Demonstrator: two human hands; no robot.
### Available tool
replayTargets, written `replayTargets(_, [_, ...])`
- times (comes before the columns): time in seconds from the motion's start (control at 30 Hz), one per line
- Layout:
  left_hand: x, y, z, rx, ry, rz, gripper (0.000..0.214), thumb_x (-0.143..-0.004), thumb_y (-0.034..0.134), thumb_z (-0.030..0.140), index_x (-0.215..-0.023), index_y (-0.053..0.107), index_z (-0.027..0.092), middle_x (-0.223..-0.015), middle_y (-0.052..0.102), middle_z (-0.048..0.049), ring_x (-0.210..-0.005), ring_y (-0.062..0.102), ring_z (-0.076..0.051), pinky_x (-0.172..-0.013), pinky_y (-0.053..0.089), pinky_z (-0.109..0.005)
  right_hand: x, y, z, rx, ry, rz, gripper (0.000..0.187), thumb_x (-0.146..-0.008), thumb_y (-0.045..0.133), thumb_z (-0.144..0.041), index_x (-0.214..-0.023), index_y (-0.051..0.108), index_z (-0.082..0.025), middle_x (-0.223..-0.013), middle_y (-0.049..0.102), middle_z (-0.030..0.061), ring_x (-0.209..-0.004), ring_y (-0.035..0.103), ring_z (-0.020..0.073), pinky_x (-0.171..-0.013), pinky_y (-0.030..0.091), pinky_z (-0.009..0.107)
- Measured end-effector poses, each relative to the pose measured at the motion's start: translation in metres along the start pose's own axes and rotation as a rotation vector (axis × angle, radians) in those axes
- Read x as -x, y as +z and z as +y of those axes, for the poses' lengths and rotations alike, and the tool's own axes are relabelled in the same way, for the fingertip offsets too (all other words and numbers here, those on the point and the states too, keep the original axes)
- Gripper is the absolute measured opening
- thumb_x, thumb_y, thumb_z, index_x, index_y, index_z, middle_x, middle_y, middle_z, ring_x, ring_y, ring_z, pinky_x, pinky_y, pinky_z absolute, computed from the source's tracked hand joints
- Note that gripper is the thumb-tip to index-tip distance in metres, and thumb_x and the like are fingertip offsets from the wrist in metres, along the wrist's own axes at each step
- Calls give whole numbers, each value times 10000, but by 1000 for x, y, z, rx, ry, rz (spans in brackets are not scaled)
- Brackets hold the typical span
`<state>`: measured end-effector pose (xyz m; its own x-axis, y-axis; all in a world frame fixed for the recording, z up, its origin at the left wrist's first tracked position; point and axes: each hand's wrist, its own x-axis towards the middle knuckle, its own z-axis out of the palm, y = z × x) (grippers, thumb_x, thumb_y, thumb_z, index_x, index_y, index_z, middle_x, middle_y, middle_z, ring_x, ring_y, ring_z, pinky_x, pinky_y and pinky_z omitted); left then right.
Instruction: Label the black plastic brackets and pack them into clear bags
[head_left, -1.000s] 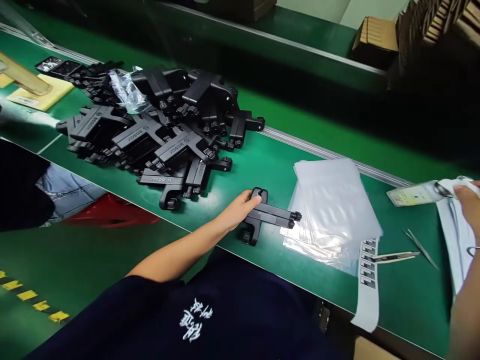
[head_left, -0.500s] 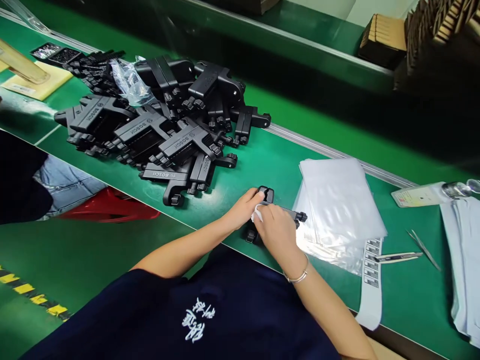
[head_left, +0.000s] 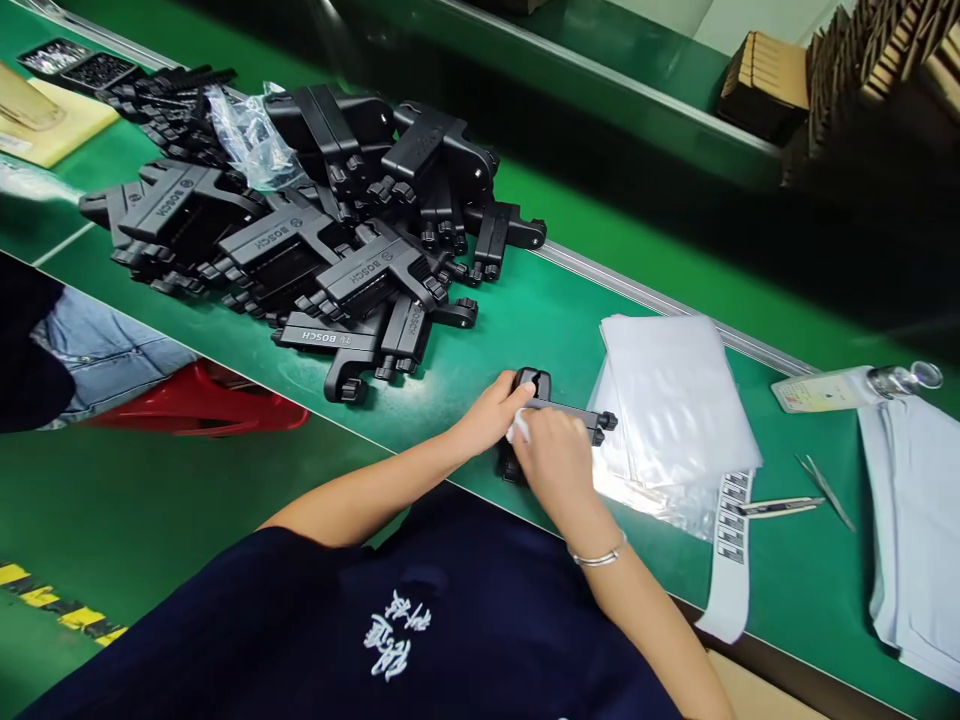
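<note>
A single black plastic part [head_left: 559, 408] lies on the green belt [head_left: 540, 320] near its front edge. My left hand [head_left: 491, 415] grips the part's left end, fingers curled over it. My right hand [head_left: 547, 462] is closed on a small white label or wipe [head_left: 517, 430] and presses it onto the middle of the part, hiding much of it. A bracelet sits on my right wrist.
A heap of black Bosch parts [head_left: 315, 230] with a crumpled clear bag [head_left: 251, 140] fills the belt's left. Clear bags [head_left: 675, 410] lie right of my hands, then a label strip [head_left: 731, 540], tweezers [head_left: 825, 490], a knife [head_left: 780, 506], white sheets [head_left: 911, 520] and a bottle [head_left: 855, 388].
My right hand came from the far right, by the white sheets, to the black part and now presses a small white piece on it. My left hand stayed on the part.
</note>
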<state>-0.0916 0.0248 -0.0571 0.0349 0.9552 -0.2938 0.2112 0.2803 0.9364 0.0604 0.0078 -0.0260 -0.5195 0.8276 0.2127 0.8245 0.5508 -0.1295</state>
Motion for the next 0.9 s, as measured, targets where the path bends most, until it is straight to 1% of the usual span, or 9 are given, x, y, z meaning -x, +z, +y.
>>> replayTargets(0.07, [0, 0, -1, -1, 1, -5, 251, -950, 441, 415, -902, 530, 185, -923, 596, -28, -913, 568, -196, -821, 435, -308, 1, -1, 3, -13, 23, -32, 183, -950, 475, -259, -866, 620, -186, -744, 657, 50, -704, 572, 213, -644, 281, 334])
replayTargets(0.17, [-1, 1, -3, -6, 2, 12, 272, -952, 440, 439, -903, 527, 187, -937, 596, -33, -916, 566, -198, -806, 432, -304, 2, -3, 5, 7, 140, -33, 186, -953, 459, -249, -878, 616, -183, -778, 672, 61, -716, 579, 224, -653, 291, 338])
replayTargets(0.23, [-2, 2, -4, -6, 2, 14, 265, -946, 453, 438, -877, 516, 189, -901, 584, -23, -891, 560, -190, -793, 429, -298, 0, -2, 0, -6, 117, -32, 175, -943, 473, -240, -866, 618, -180, -772, 669, 63, -727, 585, 227, -661, 297, 339])
replayTargets(0.33, [-2, 1, -4, -1, -6, 3, 271, -939, 458, 434, -811, 488, 197, -821, 556, -3, -830, 549, -177, -760, 428, -292, -2, 0, -3, -59, 21, -25, 159, -931, 498, -238, -846, 621, -183, -756, 658, 54, -731, 588, 222, -670, 305, 337])
replayTargets(0.4, [-1, 1, -4, -8, -5, 3, 280, -940, 442, 446, -820, 497, 199, -833, 567, -9, -833, 556, -185, -759, 431, -300, 2, 0, 5, -78, 40, -3, 174, -945, 484, -248, -863, 623, -183, -755, 655, 49, -717, 581, 220, -672, 310, 337])
replayTargets(0.47, [0, 1, -3, -24, 6, 10, 288, -943, 427, 458, -870, 523, 196, -895, 591, -29, -876, 567, -201, -782, 436, -312, 10, -2, 15, -92, 99, 31, 211, -968, 448, -260, -883, 622, -176, -761, 653, 53, -711, 575, 220, -674, 318, 337])
replayTargets(0.53, [1, 1, -1, -45, 9, 15, 294, -942, 423, 461, -893, 530, 192, -924, 600, -42, -899, 572, -212, -800, 442, -322, 19, -1, 18, -111, 117, 66, 250, -984, 409, -270, -905, 623, -168, -764, 649, 61, -722, 573, 222, -677, 327, 335])
replayTargets(0.7, [3, 1, 2, -107, 21, 17, 260, -940, 421, 427, -858, 510, 196, -894, 591, -36, -890, 569, -209, -823, 446, -323, 30, 5, -5, -129, -2, 74, 270, -995, 385, -260, -940, 631, -163, -737, 631, 52, -692, 552, 210, -685, 328, 334])
replayTargets(0.9, [2, 0, 2, -97, 16, 4, 268, -931, 427, 438, -900, 521, 189, -915, 599, -39, -894, 574, -218, -826, 451, -336, 25, 3, -10, -66, 84, 75, 245, -981, 412, -257, -911, 630, -170, -739, 640, 58, -701, 550, 219, -691, 316, 342])
